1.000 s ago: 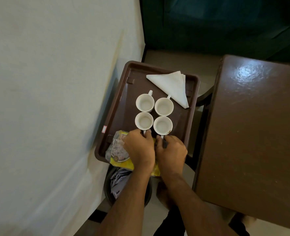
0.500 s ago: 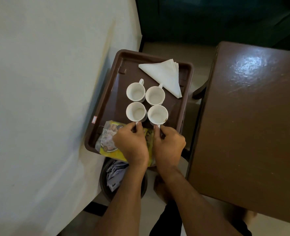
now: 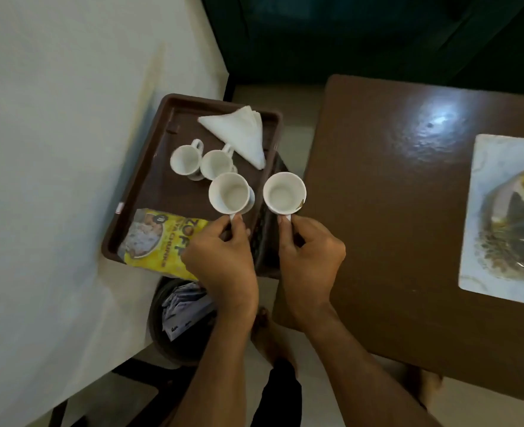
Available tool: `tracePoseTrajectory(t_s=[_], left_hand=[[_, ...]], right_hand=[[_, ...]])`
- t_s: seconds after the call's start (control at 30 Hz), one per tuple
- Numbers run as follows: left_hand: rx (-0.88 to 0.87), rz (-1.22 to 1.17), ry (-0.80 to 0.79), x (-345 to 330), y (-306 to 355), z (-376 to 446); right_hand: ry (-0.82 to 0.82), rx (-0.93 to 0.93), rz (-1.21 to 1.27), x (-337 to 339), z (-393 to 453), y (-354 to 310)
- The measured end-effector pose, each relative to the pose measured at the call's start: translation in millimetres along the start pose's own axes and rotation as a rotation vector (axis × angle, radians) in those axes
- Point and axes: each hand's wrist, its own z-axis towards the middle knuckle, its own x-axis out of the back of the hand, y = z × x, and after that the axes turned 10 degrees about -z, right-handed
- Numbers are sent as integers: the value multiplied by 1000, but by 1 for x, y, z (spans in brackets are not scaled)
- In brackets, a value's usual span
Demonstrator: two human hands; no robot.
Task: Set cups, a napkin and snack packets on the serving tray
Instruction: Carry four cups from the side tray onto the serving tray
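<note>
Above the tray [image 3: 137,211], two empty white cups [image 3: 229,193].

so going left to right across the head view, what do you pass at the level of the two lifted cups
white wall → brown plastic tray → white ceramic cup in the left hand's grip → white ceramic cup in the right hand's grip → dark brown wooden table → white square plate
</note>
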Motion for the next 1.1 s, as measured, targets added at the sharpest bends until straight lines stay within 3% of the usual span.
tracePoseTrajectory(t_s=[0.2, 0.6, 1.1], left_hand=[[49, -14, -107, -50, 33, -80], [-86, -25, -322, -155, 104, -242], [-76, -48, -442, -246, 149, -364]], right_hand=[[62, -38, -11, 78, 19, 67], [257, -175, -159, 232, 50, 198], [306, -278, -261, 338, 77, 314]])
